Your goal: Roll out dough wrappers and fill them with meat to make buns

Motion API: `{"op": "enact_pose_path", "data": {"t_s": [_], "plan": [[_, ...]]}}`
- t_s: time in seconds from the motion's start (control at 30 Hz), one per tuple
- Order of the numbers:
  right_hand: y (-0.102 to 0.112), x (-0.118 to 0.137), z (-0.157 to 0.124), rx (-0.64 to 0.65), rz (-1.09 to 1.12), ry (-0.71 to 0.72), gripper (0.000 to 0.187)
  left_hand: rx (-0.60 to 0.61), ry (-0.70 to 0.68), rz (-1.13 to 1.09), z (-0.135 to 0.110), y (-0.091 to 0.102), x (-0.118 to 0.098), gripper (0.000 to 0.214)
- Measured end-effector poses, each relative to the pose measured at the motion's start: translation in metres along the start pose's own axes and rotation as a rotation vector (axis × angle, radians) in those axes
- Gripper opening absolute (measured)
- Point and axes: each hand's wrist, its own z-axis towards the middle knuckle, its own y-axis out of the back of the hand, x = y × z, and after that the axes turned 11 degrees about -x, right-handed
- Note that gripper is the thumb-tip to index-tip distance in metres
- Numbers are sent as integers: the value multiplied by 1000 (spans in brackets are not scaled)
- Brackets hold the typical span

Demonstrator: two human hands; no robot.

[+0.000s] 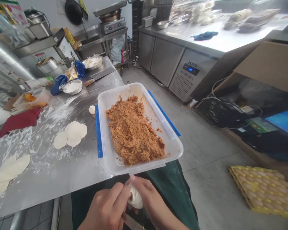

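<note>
Just below a clear plastic tub (175, 145), both hands are closed round a pleated dough bun (135, 198). My left hand (108, 203) pinches at the bun's side and top, its fingers bent. From the other side my right hand (152, 198) wraps the bun, thumb along its upper edge. A flat, thin strip (132, 222), perhaps a filling spatula, shows below my left hand; how it is held is hidden. Reddish-brown minced filling (134, 134) lies heaped in the tub. Round dough wrappers (73, 133) overlap on the floured steel table (69, 169) at left.
More wrappers (8, 174) lie at the table's left edge. A small dough piece (92, 110) sits beside the tub. Farther back are a flour bowl (72, 87), a cleaver (103, 73) and a red cloth (20, 122). Egg trays (264, 190) stand on the floor at right.
</note>
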Motion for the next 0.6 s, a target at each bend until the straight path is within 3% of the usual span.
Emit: {"op": "enact_pose_path", "data": {"t_s": [0.13, 0.27, 0.37, 0.43, 0.53, 0.6], "plan": [[0, 0, 1, 6, 2, -19, 67, -1, -60, 45, 2, 4, 0, 52], [0, 1, 1, 38, 14, -19, 57, -41, -44, 21, 5, 8, 1, 39], [0, 1, 2, -22, 12, -36, 64, -19, -80, 76, 5, 10, 2, 45], [1, 2, 2, 17, 36, -53, 64, -6, -94, 69, 5, 10, 1, 46], [2, 2, 3, 92, 71, -64, 56, -30, -34, 54, 2, 11, -1, 38], [2, 2, 4, 50, 43, -51, 54, -58, -24, 84, 2, 12, -2, 35]]}}
